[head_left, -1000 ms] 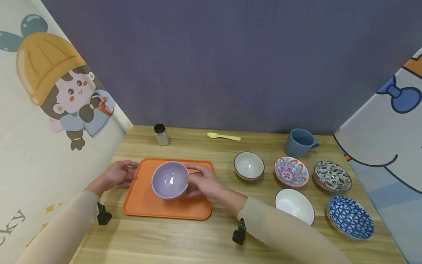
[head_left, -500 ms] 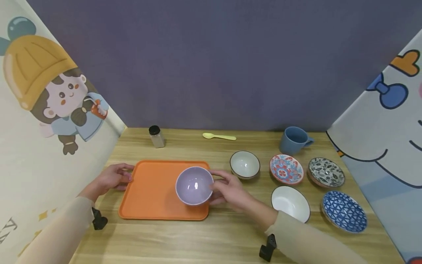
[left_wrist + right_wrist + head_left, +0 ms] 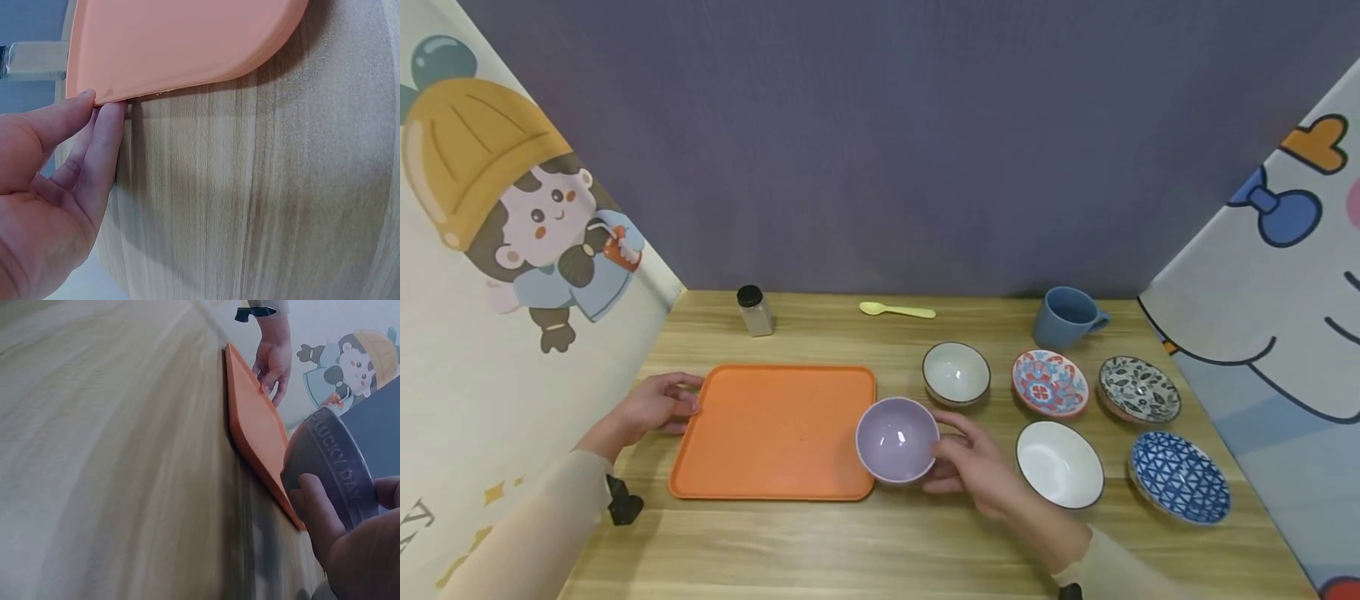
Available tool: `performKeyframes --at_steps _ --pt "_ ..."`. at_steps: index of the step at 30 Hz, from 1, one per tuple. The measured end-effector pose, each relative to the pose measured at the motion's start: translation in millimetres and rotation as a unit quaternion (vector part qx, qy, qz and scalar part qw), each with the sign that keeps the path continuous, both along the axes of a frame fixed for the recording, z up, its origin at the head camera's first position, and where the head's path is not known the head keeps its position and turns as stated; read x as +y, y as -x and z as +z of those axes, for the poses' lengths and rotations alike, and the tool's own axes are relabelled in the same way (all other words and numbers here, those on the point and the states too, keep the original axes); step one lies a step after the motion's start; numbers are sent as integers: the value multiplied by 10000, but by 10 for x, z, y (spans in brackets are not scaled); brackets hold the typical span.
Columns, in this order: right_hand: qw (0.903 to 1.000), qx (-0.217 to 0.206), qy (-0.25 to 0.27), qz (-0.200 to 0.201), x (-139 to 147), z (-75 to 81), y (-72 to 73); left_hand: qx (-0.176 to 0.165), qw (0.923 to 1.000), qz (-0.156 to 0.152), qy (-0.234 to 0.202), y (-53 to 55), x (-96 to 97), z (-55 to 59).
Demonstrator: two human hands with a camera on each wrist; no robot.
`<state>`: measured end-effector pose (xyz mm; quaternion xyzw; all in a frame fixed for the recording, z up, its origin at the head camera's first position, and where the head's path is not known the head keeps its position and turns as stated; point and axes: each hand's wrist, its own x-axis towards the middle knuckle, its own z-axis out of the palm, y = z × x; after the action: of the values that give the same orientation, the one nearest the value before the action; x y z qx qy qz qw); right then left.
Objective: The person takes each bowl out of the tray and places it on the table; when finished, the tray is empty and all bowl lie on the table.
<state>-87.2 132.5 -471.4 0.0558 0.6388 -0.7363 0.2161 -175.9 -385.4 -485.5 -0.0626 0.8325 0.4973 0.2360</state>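
My right hand (image 3: 973, 467) grips a purple bowl (image 3: 897, 442) by its right side. The bowl is upright, just past the right edge of the orange tray (image 3: 775, 433), and overlaps that edge in the head view. Raised lettering marks the bowl's outer wall (image 3: 334, 456) in the right wrist view, where it appears held above the table. My left hand (image 3: 658, 406) is at the tray's left edge. In the left wrist view its thumb (image 3: 78, 109) lies on the tray rim with fingers against the underside, pinching it. No object lies on the tray.
Right of the bowl stand a small white bowl (image 3: 957, 375), a larger white bowl (image 3: 1060, 464), a red-blue patterned dish (image 3: 1049, 383), a black-white dish (image 3: 1139, 390) and a blue patterned dish (image 3: 1180, 478). A blue mug (image 3: 1063, 321), yellow spoon (image 3: 898, 311) and black-capped jar (image 3: 756, 312) stand behind.
My right hand has carried the purple bowl rightward, from over the middle of the tray to beyond its right edge. The left hand has stayed at the tray's left edge.
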Motion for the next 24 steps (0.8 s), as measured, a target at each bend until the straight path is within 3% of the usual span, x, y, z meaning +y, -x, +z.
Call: performKeyframes --at_steps 13,24 --pt "9980 -45 -320 -541 238 -28 -241 16 10000 -46 -80 9 2 -23" --pt "9949 -168 -296 -954 280 -158 -430 -130 9998 -95 -86 40 -21 -32"
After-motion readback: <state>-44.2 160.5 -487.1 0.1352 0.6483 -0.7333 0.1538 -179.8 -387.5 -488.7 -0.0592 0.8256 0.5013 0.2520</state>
